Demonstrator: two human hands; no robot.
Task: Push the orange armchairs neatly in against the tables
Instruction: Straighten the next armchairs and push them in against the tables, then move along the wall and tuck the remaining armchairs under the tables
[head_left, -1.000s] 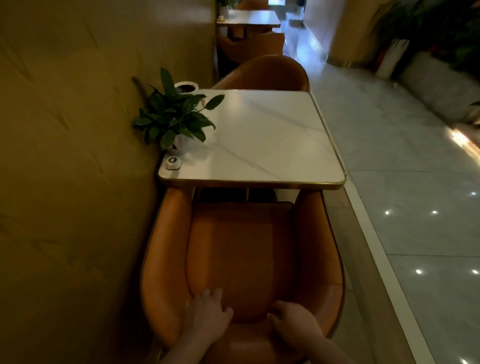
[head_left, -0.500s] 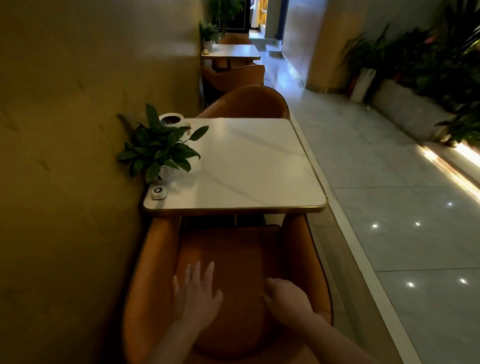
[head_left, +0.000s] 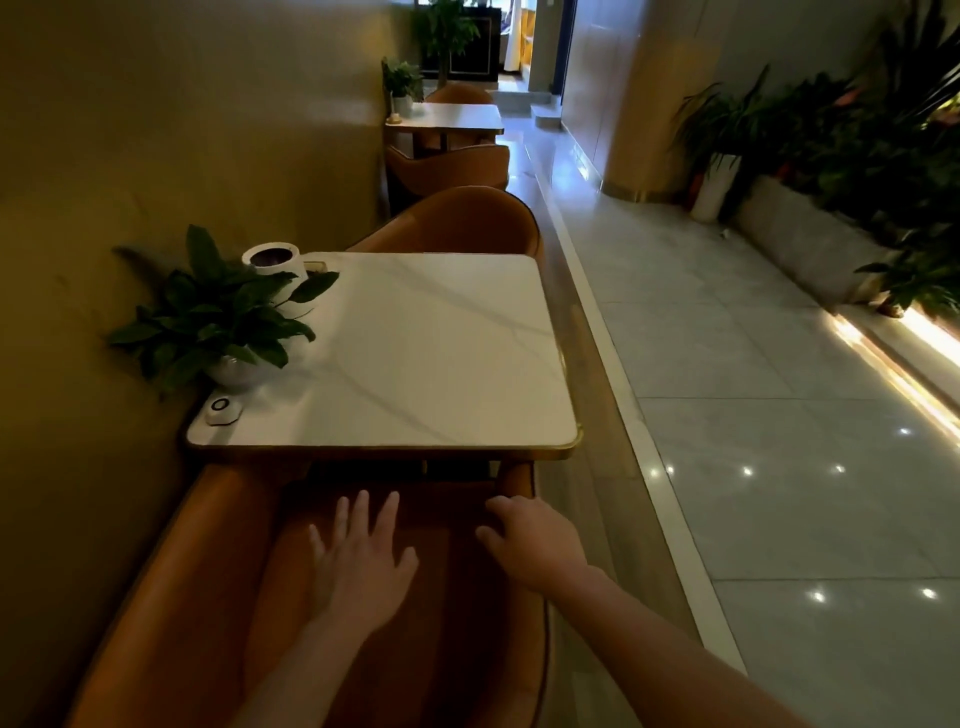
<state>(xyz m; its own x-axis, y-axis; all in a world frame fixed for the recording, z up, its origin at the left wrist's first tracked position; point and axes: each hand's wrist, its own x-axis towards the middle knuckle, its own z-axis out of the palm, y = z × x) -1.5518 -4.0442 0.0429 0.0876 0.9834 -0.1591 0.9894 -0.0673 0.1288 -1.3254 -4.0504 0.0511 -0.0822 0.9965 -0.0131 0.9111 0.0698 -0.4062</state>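
Note:
An orange armchair stands right below me, its front tucked under the near edge of a white marble table. My left hand hovers over the seat with fingers spread, holding nothing. My right hand is over the seat's right side beside the right armrest, fingers curled down; whether it grips anything I cannot tell. A second orange armchair sits at the table's far side. Further back stand another orange armchair and its table.
The wall runs close along the left. On the table's left side are a potted plant, a white cup-like pot and a small white call button. A tiled aisle runs along the right, lined with planters.
Both hands have left the chair's backrest top and moved forward over the seat, the left one spreading its fingers. My view has risen and come closer to the table.

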